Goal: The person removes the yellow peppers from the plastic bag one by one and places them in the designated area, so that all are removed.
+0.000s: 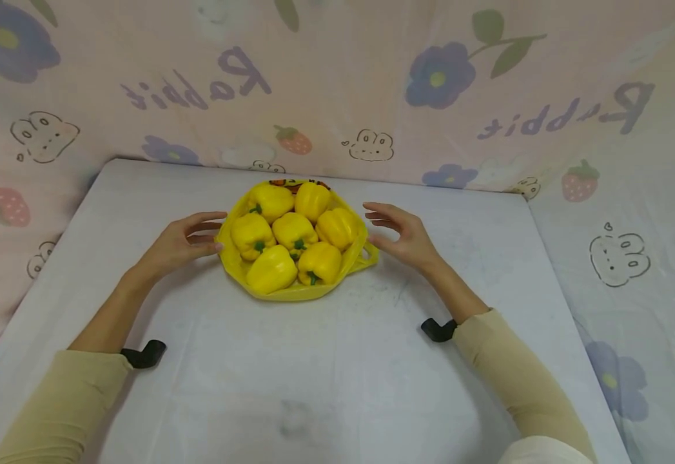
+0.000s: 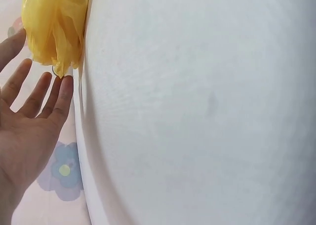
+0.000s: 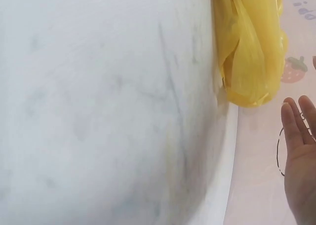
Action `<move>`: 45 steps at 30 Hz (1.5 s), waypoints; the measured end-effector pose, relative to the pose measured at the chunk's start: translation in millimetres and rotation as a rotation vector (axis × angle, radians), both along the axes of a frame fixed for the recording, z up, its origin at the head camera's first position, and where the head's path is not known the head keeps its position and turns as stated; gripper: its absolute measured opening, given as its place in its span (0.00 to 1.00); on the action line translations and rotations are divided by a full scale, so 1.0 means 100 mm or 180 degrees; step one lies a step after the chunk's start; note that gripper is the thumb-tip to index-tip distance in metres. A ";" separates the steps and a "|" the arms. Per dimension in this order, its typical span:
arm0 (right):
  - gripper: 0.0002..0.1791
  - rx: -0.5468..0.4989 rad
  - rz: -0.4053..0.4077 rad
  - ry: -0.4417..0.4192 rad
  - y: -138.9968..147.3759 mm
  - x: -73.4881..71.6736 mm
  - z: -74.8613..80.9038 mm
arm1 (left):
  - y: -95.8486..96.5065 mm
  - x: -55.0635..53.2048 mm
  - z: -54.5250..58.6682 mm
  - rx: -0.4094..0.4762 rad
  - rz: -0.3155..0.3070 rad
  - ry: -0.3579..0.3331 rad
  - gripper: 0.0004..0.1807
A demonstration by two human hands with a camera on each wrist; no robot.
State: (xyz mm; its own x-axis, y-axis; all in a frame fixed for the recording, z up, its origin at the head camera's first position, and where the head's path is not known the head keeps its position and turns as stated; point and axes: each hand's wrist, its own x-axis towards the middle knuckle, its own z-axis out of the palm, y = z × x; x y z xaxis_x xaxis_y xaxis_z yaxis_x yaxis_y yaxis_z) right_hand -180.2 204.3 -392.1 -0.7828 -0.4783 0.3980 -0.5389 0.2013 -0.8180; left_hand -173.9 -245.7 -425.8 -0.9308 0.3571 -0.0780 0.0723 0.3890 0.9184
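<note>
A yellow plastic bag [image 1: 291, 296] stands wide at the far middle of the table, filled with several yellow bell peppers [image 1: 272, 269] with green stems. One bag handle [image 1: 367, 259] sticks out on the right. My left hand [image 1: 180, 241] is at the bag's left edge, fingers loosely extended, fingertips right at the plastic. In the left wrist view, the fingertips of that hand [image 2: 34, 123] lie close under the crumpled bag [image 2: 54, 27]. On the opposite side, my right hand [image 1: 403, 235] faces the bag with relaxed fingers. The right wrist view shows this hand [image 3: 301, 158] just beyond the bag [image 3: 252, 52].
A white-covered table [image 1: 291, 374] carries the bag near its back edge. Behind it hangs a pink cloth [image 1: 337, 77] printed with rabbits, flowers and strawberries. Black wrist mounts jut inward from the left cuff [image 1: 146, 354] and the right cuff [image 1: 438, 330].
</note>
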 end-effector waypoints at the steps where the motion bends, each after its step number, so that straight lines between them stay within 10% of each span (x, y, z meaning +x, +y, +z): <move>1: 0.30 -0.0015 0.0022 -0.0024 -0.02 -0.01 0.00 | 0.00 0.00 0.00 -0.0036 -0.0001 -0.0023 0.35; 16: 0.31 0.0272 0.0180 -0.0551 -0.17 -0.13 -0.01 | 0.06 -0.06 0.04 -0.0496 0.0085 0.0239 0.33; 22: 0.35 0.0504 0.0177 -0.0776 -0.11 -0.33 -0.26 | 0.10 -0.10 0.07 -0.0680 0.0087 0.0118 0.35; 45: 0.47 0.1221 0.0466 -0.1383 -0.21 -0.57 -0.29 | 0.15 -0.19 0.20 -0.0692 -0.0094 -0.0514 0.34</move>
State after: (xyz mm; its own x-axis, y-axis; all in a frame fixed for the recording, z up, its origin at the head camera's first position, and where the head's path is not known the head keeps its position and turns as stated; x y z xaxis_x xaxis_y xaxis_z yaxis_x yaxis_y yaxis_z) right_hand -237.0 183.7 -421.5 -0.7503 -0.6399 -0.1665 -0.2157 0.4749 -0.8532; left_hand -193.2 -230.2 -405.3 -0.8895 0.3427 -0.3023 -0.0540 0.5781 0.8141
